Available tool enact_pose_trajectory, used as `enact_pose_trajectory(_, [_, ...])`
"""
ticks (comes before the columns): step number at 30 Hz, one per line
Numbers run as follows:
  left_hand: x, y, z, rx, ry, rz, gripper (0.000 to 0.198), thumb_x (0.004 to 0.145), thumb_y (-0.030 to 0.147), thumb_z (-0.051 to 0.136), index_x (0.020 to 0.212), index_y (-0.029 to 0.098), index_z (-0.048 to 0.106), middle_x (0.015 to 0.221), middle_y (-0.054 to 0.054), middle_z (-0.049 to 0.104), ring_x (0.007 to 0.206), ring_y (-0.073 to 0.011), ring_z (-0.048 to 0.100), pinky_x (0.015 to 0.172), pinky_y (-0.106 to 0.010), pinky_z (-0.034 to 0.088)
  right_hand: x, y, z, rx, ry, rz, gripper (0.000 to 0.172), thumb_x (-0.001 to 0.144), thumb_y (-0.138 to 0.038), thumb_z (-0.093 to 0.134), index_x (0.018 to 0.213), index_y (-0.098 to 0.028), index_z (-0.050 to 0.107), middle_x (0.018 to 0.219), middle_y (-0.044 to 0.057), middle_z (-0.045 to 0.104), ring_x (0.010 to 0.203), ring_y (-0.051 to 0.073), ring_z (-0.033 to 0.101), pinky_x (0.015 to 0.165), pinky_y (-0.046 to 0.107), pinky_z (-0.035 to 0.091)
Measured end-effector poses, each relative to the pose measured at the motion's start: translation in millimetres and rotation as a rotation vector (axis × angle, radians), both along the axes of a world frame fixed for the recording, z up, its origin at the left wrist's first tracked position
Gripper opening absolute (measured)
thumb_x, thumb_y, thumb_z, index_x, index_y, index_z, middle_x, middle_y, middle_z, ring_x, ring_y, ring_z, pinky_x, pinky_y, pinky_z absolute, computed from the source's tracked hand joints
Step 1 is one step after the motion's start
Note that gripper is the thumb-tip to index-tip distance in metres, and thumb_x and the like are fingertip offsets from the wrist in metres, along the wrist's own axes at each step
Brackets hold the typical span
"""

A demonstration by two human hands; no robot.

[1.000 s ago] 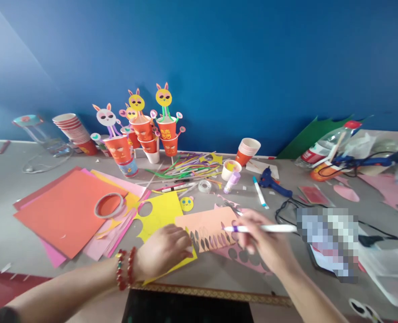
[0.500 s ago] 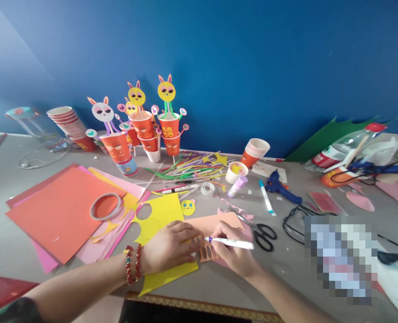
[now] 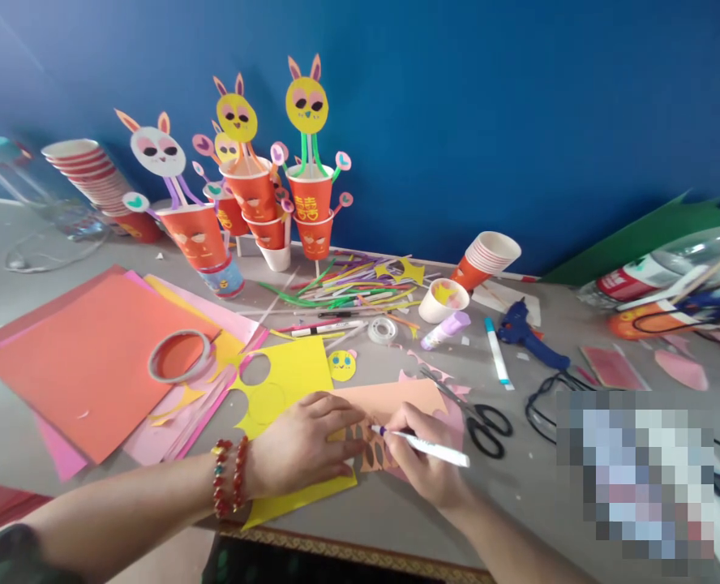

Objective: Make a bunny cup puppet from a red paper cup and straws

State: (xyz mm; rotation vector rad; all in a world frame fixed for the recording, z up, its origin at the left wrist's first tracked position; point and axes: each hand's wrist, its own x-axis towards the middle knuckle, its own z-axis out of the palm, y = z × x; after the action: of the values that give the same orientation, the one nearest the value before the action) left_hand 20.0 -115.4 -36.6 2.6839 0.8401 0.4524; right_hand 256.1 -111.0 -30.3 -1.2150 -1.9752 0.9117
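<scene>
My left hand (image 3: 305,442) lies flat with its fingers stretched out, pressing on a yellow paper sheet (image 3: 302,361) and the near left part of a peach paper sheet (image 3: 396,395). Cut-out gaps run along the peach sheet's lower edge. In my right hand (image 3: 424,454) is a white marker (image 3: 436,448), its purple tip end touching or just above the peach sheet beside my left fingertips. Pink paper shows beneath the peach sheet. A small yellow face cut-out (image 3: 342,366) rests beyond my left hand. Black-handled scissors (image 3: 485,426) lie just right of my right hand.
Paper-cup figures with rabbit heads (image 3: 190,231) stand at the back. Coloured paper (image 3: 92,373) with a tape roll (image 3: 179,357) on top lies left. Pipe cleaners (image 3: 336,284), a glue stick (image 3: 445,331), a glue gun (image 3: 530,337), its cable and a bottle (image 3: 645,272) stretch rightward.
The camera view has moved closer and shifted, so the cups appear larger and higher. The marker's back end has tilted slightly lower. Both hands remain at nearly the same place on the paper.
</scene>
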Motion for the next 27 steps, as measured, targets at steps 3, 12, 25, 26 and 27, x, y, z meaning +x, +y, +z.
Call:
enact_pose_trajectory(3, [-0.3, -0.8, -1.9, -0.006, -0.001, 0.002, 0.03, 0.097, 0.045, 0.056, 0.12, 0.028, 0.065, 0.138, -0.006, 0.061, 0.124, -0.0262, 0.056, 0.104, -0.043, 0.044, 0.2, 0.0, -0.3, -0.022, 0.007, 0.015, 0.021, 0.087, -0.016, 0.048, 0.068, -0.024, 0.047, 0.053, -0.006, 0.053, 0.046, 0.012, 0.049, 0.051, 0.023, 0.038])
enact_pose_trajectory(12, [0.2, -1.5, 0.3, -0.033, 0.011, 0.012, 0.03, 0.098, 0.045, 0.054, 0.12, 0.027, 0.064, 0.14, -0.006, 0.06, 0.125, -0.0263, 0.054, 0.105, -0.044, 0.043, 0.2, -0.1, -3.3, -0.045, 0.017, 0.017, 0.02, 0.087, -0.016, 0.049, 0.068, -0.024, 0.046, 0.053, -0.006, 0.054, 0.046, 0.012, 0.049, 0.049, 0.023, 0.038])
enact_pose_trajectory(25, [1.2, -1.1, 1.7, 0.006, -0.005, 0.012, 0.03, 0.097, 0.044, 0.056, 0.119, 0.026, 0.066, 0.136, -0.007, 0.063, 0.121, -0.0263, 0.057, 0.102, -0.043, 0.044, -0.1, -0.3, -3.0, -0.039, 0.028, 0.034, 0.021, 0.088, -0.016, 0.049, 0.069, -0.024, 0.045, 0.051, -0.006, 0.053, 0.045, 0.012, 0.049, 0.048, 0.023, 0.035])
enact_pose_trajectory(26, [1.3, -1.0, 1.5, 0.01, -0.005, 0.011, 0.03, 0.097, 0.044, 0.056, 0.119, 0.026, 0.066, 0.135, -0.007, 0.063, 0.121, -0.0265, 0.057, 0.102, -0.043, 0.045, -0.2, -0.2, -3.5, -0.037, 0.03, 0.036, 0.021, 0.088, -0.015, 0.049, 0.069, -0.024, 0.045, 0.051, -0.006, 0.053, 0.045, 0.012, 0.049, 0.048, 0.023, 0.035])
enact_pose_trajectory(27, [1.3, -0.9, 1.4, 0.011, -0.004, 0.01, 0.03, 0.097, 0.044, 0.056, 0.119, 0.026, 0.065, 0.136, -0.007, 0.063, 0.121, -0.0265, 0.057, 0.102, -0.043, 0.045, -0.3, -0.1, -3.9, -0.035, 0.029, 0.036, 0.022, 0.088, -0.015, 0.049, 0.069, -0.024, 0.044, 0.051, -0.007, 0.053, 0.044, 0.011, 0.049, 0.048, 0.023, 0.035])
